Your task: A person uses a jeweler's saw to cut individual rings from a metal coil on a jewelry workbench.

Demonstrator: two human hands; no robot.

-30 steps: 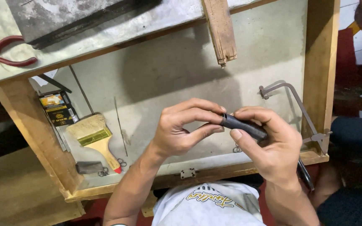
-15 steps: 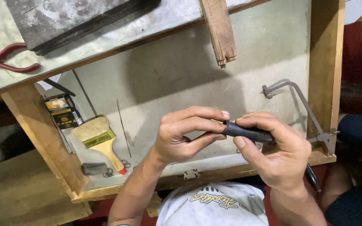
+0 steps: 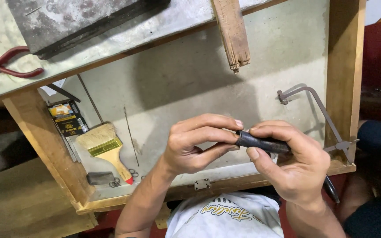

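Ribbed black handle [image 3: 261, 143] sits low and right of centre in the frame, over the open wooden drawer [image 3: 45, 145]. Right hand [image 3: 294, 165] is clamped around it; left hand [image 3: 195, 143] pinches its end with thumb and forefinger. In the drawer lie a paintbrush [image 3: 106, 147], a small box [image 3: 67, 118] and a saw frame [image 3: 318, 112]. Red pliers [image 3: 12, 64] rest on the tabletop [image 3: 186, 13] at upper left.

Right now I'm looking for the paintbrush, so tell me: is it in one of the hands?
No, the paintbrush lies in the open drawer, while both hands grip a dark ribbed handle.
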